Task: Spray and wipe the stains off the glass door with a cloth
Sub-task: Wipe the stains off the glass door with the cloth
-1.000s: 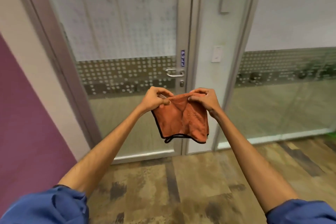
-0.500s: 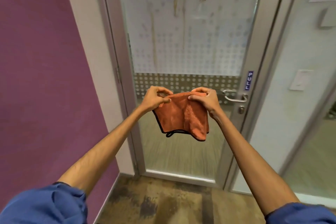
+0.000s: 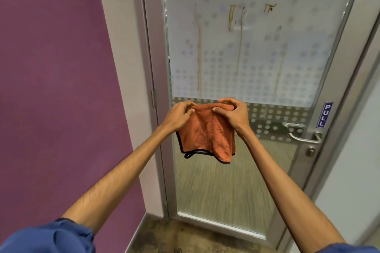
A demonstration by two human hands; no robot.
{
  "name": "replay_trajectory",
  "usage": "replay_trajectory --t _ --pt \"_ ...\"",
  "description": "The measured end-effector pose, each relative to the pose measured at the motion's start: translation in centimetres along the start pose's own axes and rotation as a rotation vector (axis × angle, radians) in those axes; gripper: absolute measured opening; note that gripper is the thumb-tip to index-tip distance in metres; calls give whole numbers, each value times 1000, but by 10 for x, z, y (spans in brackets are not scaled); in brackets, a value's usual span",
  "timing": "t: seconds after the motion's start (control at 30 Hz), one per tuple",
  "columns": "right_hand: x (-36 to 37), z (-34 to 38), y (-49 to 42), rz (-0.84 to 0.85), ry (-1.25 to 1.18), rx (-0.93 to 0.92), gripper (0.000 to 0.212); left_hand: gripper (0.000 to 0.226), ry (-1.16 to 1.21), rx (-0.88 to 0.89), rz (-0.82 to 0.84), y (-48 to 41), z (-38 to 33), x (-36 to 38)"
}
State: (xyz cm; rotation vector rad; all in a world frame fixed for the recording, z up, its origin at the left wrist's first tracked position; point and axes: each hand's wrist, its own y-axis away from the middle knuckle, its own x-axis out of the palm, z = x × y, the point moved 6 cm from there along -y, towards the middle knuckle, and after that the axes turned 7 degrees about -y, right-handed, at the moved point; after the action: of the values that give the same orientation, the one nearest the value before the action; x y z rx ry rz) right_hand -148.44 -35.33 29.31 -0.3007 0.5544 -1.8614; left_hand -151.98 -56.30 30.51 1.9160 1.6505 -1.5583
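An orange cloth (image 3: 207,135) with a black hem hangs folded in front of me at the middle of the view. My left hand (image 3: 176,116) pinches its top left corner and my right hand (image 3: 234,114) pinches its top right edge. Behind it stands the glass door (image 3: 257,51), frosted with dots above and see-through below. Brown stains (image 3: 232,16) run down the frosted part in several thin streaks, above the cloth. No spray bottle is in view.
A metal lever handle (image 3: 304,138) and a blue PULL sign (image 3: 324,115) sit on the door's right stile. A purple wall (image 3: 51,78) fills the left. The grey door frame (image 3: 152,68) stands between wall and glass. Patterned carpet (image 3: 185,238) lies below.
The view has swung left and nearer to the door, so the stained glass now fills the middle. Both hands keep the same hold on the cloth.
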Motion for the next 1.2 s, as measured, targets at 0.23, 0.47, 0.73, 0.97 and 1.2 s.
replay_trajectory --t 0.23,0.47,0.73,0.97,1.2 --pt "23 0 -52 -236 225 -175 33 19 137 43 24 -84 33 -3" --pt "53 -5 -98 -487 505 -341 49 24 82 234 67 -167 37 -16" --pt "128 -40 -100 -498 857 -531 27 27 175 358 92 -215 27 -22" --pt "124 -67 -145 -600 899 -350 71 24 163 409 52 -249 28 -33" --pt "128 -57 -204 -658 869 -428 77 25 218 525 14 -286 21 -62"
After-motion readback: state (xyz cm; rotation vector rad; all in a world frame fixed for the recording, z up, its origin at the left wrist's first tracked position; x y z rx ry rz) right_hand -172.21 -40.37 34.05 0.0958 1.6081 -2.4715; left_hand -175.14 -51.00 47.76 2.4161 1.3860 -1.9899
